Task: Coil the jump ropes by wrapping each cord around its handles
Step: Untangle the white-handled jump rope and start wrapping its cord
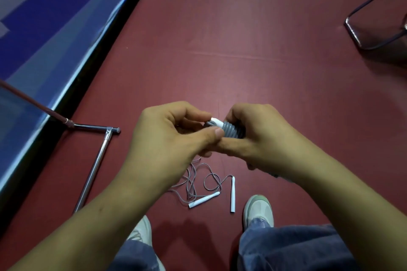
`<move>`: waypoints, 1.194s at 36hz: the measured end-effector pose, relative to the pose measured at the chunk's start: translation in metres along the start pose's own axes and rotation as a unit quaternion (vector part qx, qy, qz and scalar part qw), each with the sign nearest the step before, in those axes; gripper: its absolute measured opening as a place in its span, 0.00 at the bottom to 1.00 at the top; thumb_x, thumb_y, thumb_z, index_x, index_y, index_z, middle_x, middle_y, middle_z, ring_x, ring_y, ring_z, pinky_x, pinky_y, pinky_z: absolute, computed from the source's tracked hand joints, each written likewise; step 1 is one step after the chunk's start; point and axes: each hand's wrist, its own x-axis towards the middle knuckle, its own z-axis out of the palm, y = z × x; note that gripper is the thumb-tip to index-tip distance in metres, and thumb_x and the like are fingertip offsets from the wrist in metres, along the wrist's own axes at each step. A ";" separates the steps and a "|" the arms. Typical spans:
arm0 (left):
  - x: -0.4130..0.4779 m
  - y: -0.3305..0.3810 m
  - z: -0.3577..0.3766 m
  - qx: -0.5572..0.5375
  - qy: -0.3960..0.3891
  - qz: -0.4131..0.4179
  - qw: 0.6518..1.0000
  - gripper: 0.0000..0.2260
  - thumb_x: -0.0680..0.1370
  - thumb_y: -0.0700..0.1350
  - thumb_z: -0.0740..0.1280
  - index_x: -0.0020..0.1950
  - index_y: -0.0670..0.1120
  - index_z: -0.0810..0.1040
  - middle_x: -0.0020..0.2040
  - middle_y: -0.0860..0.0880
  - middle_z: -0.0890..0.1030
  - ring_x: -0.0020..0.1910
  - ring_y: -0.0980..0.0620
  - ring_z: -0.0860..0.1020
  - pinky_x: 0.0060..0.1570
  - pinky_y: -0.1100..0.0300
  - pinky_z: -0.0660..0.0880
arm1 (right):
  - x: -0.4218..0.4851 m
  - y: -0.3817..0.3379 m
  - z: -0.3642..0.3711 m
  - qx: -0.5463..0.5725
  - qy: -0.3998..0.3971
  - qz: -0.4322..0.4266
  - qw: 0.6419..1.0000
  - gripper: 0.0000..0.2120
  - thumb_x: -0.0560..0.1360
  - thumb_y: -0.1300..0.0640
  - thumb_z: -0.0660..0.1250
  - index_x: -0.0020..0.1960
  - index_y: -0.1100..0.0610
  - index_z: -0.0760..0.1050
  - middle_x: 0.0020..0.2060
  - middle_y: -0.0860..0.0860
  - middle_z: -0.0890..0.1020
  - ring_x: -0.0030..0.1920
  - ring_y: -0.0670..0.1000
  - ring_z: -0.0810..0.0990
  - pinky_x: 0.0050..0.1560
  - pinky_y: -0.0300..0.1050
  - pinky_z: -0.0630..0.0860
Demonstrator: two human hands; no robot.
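Right now, your hands meet in the middle of the view, both clamped on the same coiled jump rope [231, 131]. Your right hand [255, 136] curls its fingers over the bundle from the far side, with the thumb lying under it and pointing toward your left. Your left hand [165, 138] pinches at the bundle's left end, its thumb tip pressed against the grey turns and its fingers curled on the far side. The cord sits in tight, side-by-side turns, and a white handle tip [217, 121] pokes out at the coil's upper left, between your two sets of fingers. How far the bundle runs inside your right palm cannot be told, since the hand covers it.

Below your hands, a second jump rope [198, 180] lies loose on the dark red floor [242, 50], its grey cord in a tangle of loops. Its two white handles lie apart: the slanted handle [203, 200] beside the tangle, the straighter handle [232, 193] near your right shoe [258, 209]. Your left shoe [142, 231] and blue jeans [286, 246] fill the bottom edge.

To your left, a chrome stand foot [97, 160] rests on the floor beside a blue panel [44, 28]. At the far upper right sits a dark metal chair base [374, 17].
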 end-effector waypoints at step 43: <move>0.003 0.004 -0.006 0.110 0.042 0.194 0.974 0.04 0.82 0.36 0.65 0.49 0.44 0.75 0.38 0.54 0.83 0.37 0.56 0.83 0.36 0.71 0.74 | 0.000 -0.006 0.005 0.225 0.039 -0.032 0.973 0.17 0.69 0.55 0.80 0.49 0.61 0.76 0.34 0.56 0.83 0.23 0.51 0.76 0.23 0.44 0.72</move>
